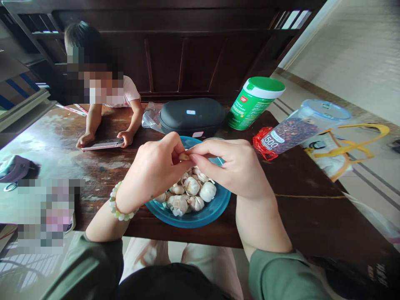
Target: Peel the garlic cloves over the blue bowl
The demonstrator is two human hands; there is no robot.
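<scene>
A blue bowl (187,222) stands near the front edge of the dark wooden table, with several garlic bulbs (191,186) in it. Above the bowl, my left hand (156,166) and my right hand (231,164) meet at their fingertips. Between them they pinch a small pale garlic clove (183,156), partly hidden by the fingers. The thumb and forefinger of each hand are pressed together on it. A beaded bracelet circles my left wrist. My hands cover the back part of the bowl.
Behind the bowl lies a black case (192,114) beside a clear plastic bag (152,118). A green canister (254,103), a clear jar (292,131) and red netting (265,143) are at the right. At the left, a person leans on the table (103,179) holding a phone (103,144).
</scene>
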